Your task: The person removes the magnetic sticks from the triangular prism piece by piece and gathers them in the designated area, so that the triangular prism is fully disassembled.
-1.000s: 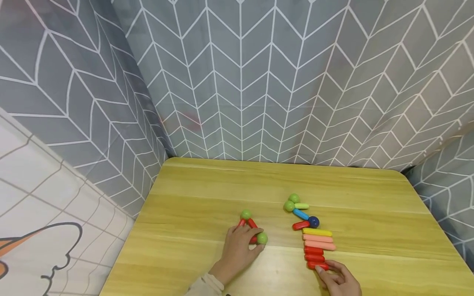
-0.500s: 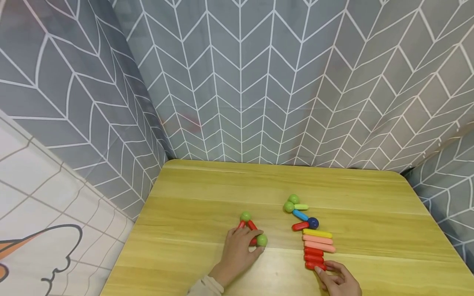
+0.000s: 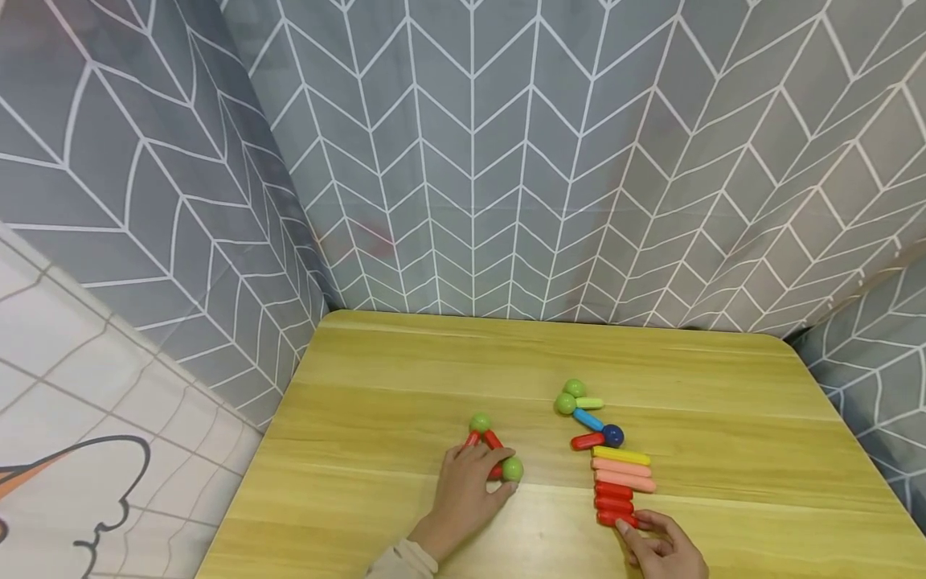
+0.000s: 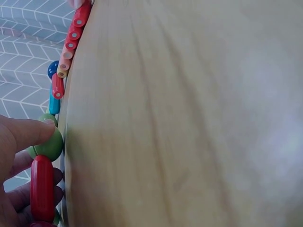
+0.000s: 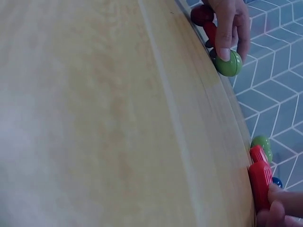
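My left hand point(image 3: 466, 492) lies over a small figure of red rods and green balls, hiding part of it. Its thumb and index finger pinch the near green ball point(image 3: 513, 469), which joins a red rod point(image 4: 42, 189). Another green ball point(image 3: 480, 421) tops two slanting red rods, and a dark red ball point(image 5: 202, 15) shows at its other corner in the right wrist view. My right hand point(image 3: 665, 547) pinches the end of the nearest red rod point(image 3: 615, 519), lowest in a stack of parallel rods. Two more red rods point(image 3: 613, 497) lie just beyond it.
Beyond the red rods lie two pink rods point(image 3: 624, 481) and a yellow rod point(image 3: 620, 456). Farther back are a loose red rod point(image 3: 587, 441), a dark blue ball point(image 3: 612, 436), a blue rod point(image 3: 587, 419), a light green rod point(image 3: 589, 403) and two green balls point(image 3: 566, 404) on the wooden table point(image 3: 391, 378).
The nearest red rod has slid slightly left under my right fingers, more in line with the other red ones. My left hand stays in place on the figure.
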Demonstrator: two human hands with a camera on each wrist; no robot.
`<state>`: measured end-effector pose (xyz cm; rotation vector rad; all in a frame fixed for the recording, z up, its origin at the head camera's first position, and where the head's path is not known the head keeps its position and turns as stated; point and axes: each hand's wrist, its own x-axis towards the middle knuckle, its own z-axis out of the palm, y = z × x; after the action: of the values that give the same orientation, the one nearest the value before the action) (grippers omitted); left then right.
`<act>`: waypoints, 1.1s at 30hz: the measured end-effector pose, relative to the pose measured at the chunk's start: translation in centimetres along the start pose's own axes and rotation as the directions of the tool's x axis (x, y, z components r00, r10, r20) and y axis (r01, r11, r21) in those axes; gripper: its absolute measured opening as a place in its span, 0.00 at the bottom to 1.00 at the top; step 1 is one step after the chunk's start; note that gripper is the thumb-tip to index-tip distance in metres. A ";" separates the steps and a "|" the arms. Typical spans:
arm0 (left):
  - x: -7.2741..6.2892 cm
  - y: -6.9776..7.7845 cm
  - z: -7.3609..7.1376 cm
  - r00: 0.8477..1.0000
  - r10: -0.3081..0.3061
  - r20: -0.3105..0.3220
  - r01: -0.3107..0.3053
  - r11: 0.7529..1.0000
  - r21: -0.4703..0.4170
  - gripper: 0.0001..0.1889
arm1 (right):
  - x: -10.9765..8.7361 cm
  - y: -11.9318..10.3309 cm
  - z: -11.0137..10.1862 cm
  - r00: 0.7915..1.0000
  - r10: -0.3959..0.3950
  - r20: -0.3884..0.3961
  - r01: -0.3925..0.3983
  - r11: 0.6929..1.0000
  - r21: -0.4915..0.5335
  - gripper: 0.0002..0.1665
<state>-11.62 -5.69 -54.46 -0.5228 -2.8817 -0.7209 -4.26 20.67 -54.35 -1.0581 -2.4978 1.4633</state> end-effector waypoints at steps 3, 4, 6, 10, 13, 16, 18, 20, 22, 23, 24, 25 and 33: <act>0.0 0.0 0.0 1.000 -0.009 0.007 0.009 1.000 -0.005 0.23 | -0.2 -0.2 -0.2 1.000 -0.012 -0.023 0.011 0.999 -0.036 0.29; 0.1 0.0 0.0 1.000 -0.012 0.008 0.012 1.000 -0.006 0.23 | -0.2 -0.3 -0.2 0.999 -0.022 -0.029 0.021 0.999 -0.035 0.28; 0.1 0.0 0.0 1.000 -0.015 0.009 0.015 1.000 -0.006 0.24 | -0.4 -0.5 -0.3 0.998 -0.043 -0.042 0.042 0.999 -0.013 0.27; 0.0 -0.1 0.0 1.000 -0.004 0.002 0.004 1.000 0.000 0.25 | -0.8 -1.3 -0.1 0.997 -0.056 -0.043 0.059 0.996 0.068 0.23; -0.1 -0.2 -0.1 1.000 0.004 -0.007 -0.004 1.000 -0.011 0.25 | -1.4 -2.3 0.4 0.998 -0.054 -0.028 0.057 0.989 0.138 0.20; -0.1 -0.5 -0.2 1.000 0.014 -0.022 -0.015 0.999 -0.036 0.24 | -2.1 -3.4 1.2 0.995 -0.104 0.003 0.102 0.980 0.169 0.18; -0.2 -0.6 -0.4 0.999 0.022 -0.023 -0.023 0.998 -0.054 0.24 | -2.6 -4.1 1.8 0.980 -0.200 -0.008 0.199 0.970 0.141 0.15; -0.2 -0.8 -0.5 0.999 0.026 -0.025 -0.027 0.997 -0.066 0.23 | -3.0 -4.8 2.7 0.948 -0.318 -0.013 0.317 0.942 0.106 0.11; -0.3 -0.9 -0.6 1.000 0.025 -0.020 -0.026 0.997 -0.075 0.23 | -3.3 -5.4 3.7 0.900 -0.435 -0.019 0.436 0.898 0.067 0.10; -0.3 -0.9 -0.6 1.000 0.025 -0.018 -0.027 0.997 -0.076 0.23 | -3.4 -5.7 4.3 0.877 -0.480 -0.016 0.480 0.875 0.062 0.10; -0.3 -0.9 -0.6 0.999 0.026 -0.021 -0.028 0.996 -0.079 0.24 | -3.4 -5.8 4.7 0.859 -0.512 0.000 0.511 0.857 0.063 0.11; -0.3 -1.0 -0.5 0.999 0.029 -0.028 -0.032 0.996 -0.082 0.24 | -3.3 -6.0 5.2 0.848 -0.530 0.022 0.528 0.847 0.069 0.12; -0.3 -1.0 -0.4 0.998 0.035 -0.049 -0.039 0.996 -0.074 0.25 | -2.2 -6.9 8.2 0.796 -0.542 0.269 0.530 0.839 0.123 0.21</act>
<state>-11.71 -6.80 -54.59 -0.5584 -2.8028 -0.8275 -9.33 11.07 -52.76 -0.0764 -2.6171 1.5494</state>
